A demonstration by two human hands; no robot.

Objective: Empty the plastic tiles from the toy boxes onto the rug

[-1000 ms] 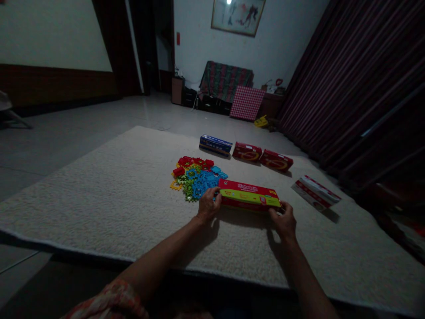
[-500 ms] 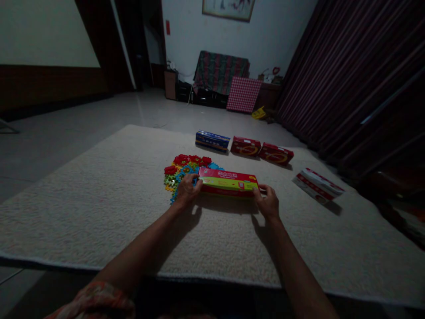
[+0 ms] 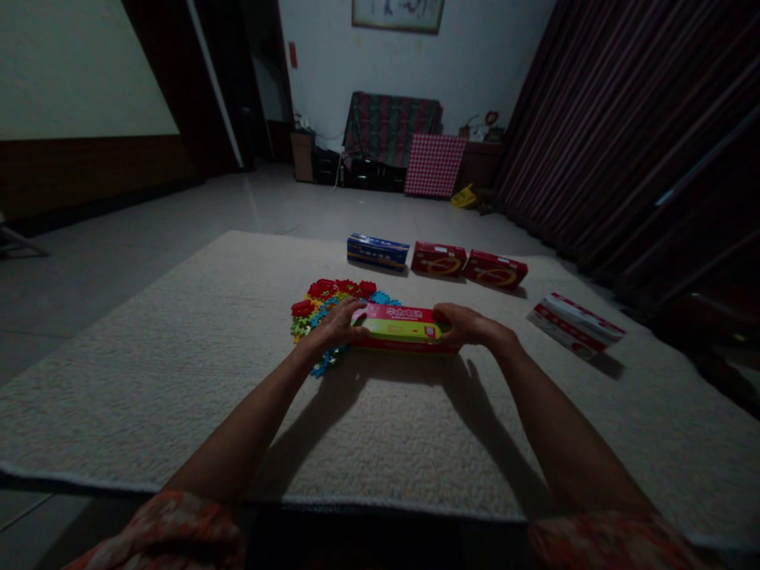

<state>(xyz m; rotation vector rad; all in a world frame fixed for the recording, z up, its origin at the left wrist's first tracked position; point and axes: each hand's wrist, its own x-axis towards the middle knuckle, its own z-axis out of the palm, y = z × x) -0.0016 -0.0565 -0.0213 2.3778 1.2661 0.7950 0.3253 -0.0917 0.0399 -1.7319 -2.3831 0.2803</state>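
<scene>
A long red and yellow-green cardboard box [image 3: 395, 324] lies on the pale carpet. My left hand [image 3: 340, 326] is closed around its left end, thumb at the front and fingers over the back edge. At the opposite end, my right hand [image 3: 466, 324] grips the box from above, with its thumb toward the front. Red, yellow, green and blue plastic gear-shaped pieces [image 3: 324, 291] are heaped by the box's left end. My left hand and the box hide some of that heap.
Behind the heap stands a blue box [image 3: 378, 252]. Two red boxes [image 3: 438, 260] sit in line with it. A white and red box [image 3: 575, 326] rests at the right. The carpet [image 3: 178, 356] lies on a tiled floor [image 3: 249, 202], with a dark curtain [image 3: 582, 119] along the right.
My right hand has shifted from the box's right corner up over its top, with a fuller grip. My left hand has also moved slightly up on its end. The box stays roughly in place.
</scene>
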